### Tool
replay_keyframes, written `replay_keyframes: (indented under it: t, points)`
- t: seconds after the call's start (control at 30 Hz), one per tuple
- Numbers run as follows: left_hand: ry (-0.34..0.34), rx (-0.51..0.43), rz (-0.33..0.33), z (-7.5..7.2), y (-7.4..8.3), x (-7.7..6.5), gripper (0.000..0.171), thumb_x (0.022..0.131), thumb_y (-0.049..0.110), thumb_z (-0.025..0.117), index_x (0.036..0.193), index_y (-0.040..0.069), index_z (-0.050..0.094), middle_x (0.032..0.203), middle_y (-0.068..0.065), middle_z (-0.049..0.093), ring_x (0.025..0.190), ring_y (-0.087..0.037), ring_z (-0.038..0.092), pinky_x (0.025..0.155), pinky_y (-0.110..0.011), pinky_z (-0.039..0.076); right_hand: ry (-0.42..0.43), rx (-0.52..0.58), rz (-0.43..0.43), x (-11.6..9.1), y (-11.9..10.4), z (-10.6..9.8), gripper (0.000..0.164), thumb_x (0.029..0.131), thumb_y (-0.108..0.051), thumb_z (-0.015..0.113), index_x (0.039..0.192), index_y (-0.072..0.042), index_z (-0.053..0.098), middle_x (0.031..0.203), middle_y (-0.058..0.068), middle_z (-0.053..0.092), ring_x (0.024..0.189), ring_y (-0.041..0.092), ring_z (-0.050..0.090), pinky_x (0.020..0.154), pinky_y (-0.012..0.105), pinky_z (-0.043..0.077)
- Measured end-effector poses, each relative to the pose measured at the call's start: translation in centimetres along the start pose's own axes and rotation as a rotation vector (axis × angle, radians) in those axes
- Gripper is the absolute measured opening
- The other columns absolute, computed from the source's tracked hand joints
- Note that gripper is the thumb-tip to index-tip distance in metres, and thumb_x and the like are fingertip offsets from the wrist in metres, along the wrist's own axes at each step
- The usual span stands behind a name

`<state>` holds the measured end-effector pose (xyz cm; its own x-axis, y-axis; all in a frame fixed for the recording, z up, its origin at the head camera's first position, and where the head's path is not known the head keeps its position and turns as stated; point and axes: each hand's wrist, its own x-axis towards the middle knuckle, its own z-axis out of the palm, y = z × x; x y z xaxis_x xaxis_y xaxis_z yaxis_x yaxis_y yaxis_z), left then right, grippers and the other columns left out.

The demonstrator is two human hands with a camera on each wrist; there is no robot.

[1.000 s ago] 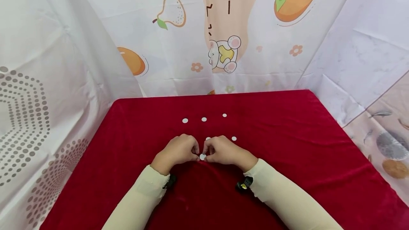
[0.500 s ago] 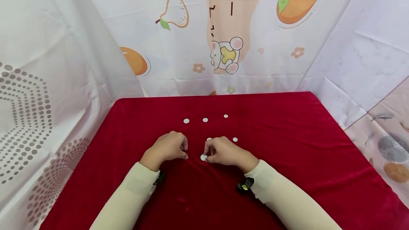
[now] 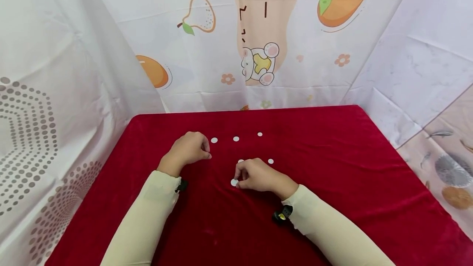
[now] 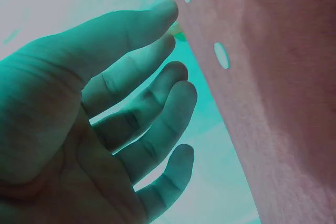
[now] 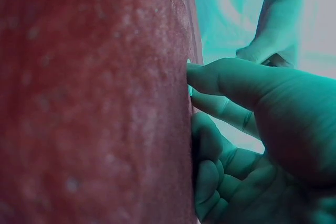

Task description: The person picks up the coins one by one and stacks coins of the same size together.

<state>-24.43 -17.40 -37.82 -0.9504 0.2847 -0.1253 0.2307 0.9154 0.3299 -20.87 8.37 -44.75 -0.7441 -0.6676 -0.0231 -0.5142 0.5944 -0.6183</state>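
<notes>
A small white disc [image 3: 234,182] lies on the red cloth in the middle of the head view. My right hand [image 3: 256,174] has its thumb and index finger at the right side of this disc, pinching it; in the right wrist view only a pale sliver shows between those fingertips. My left hand [image 3: 188,147] is over the cloth, left of a back-row disc [image 3: 214,140]. In the left wrist view its fingers [image 4: 157,129] are loosely bent, thumb apart from them, with nothing held.
Two more discs continue the back row, a middle one [image 3: 236,138] and a right one [image 3: 260,134]. Another disc [image 3: 271,161] lies beyond the right hand, and one [image 3: 241,161] is partly hidden behind its knuckles. A printed curtain [image 3: 207,60] stands behind the red cloth [image 3: 325,147].
My left hand has left the near disc, moving left and then away toward the back row. The right hand has stayed at the near disc.
</notes>
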Motion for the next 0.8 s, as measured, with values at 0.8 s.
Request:
replay_keyframes:
  t: [0.8]
  points:
    - [0.254, -0.359, -0.143, 1.0, -1.6, 4.9, 0.018, 0.092, 0.021, 0.079, 0.105, 0.009, 0.078, 0.102, -0.010, 0.075, 0.094, -0.027, 0.066, 0.082, -0.041, 0.056, -0.005, 0.030, 0.013, -0.1, -0.1, -0.1, 0.012, 0.086, -0.018, 0.084, 0.091, -0.022, 0.073, 0.073, -0.011, 0.063, 0.067, 0.005, 0.058, 0.064, 0.024, 0.050]
